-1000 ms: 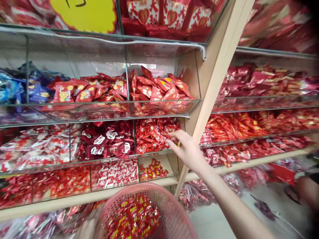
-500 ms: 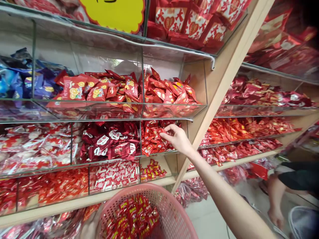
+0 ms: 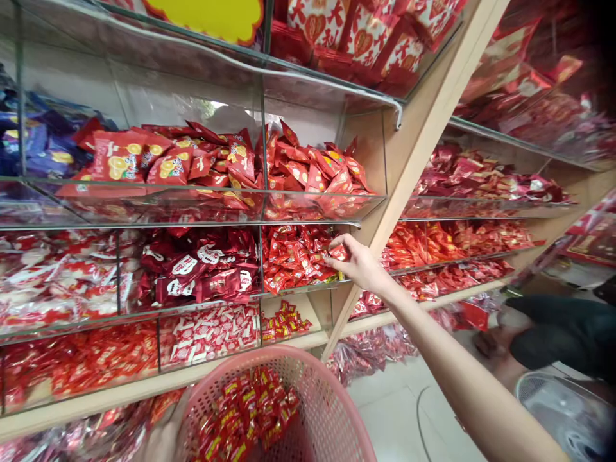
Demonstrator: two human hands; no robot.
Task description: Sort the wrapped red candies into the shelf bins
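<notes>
My right hand (image 3: 359, 262) reaches to the front right of a shelf compartment of small red-wrapped candies (image 3: 294, 256). Its thumb and forefinger are apart, and only red wrappers show in the gap between them. My left hand (image 3: 161, 439), blurred at the lower left, grips the side of a pink plastic basket (image 3: 332, 404); its fingertips are partly hidden. Inside the basket lies a heap of red candies with yellow lettering (image 3: 250, 410). Similar red-and-yellow candies (image 3: 283, 321) lie in the compartment below my right hand.
Dark red packets (image 3: 202, 266) fill the compartment to the left. Red orange-print packets (image 3: 173, 163) lie behind a clear front panel (image 3: 308, 204) above. A wooden upright (image 3: 409, 167) stands beside my right arm. A crouching person (image 3: 553, 340) and a fan (image 3: 563, 410) are at the right.
My right hand has drawn slightly right within the picture, and its fingers are wider apart. The view has shifted, with shelves moving left and up. The basket appears a little further left.
</notes>
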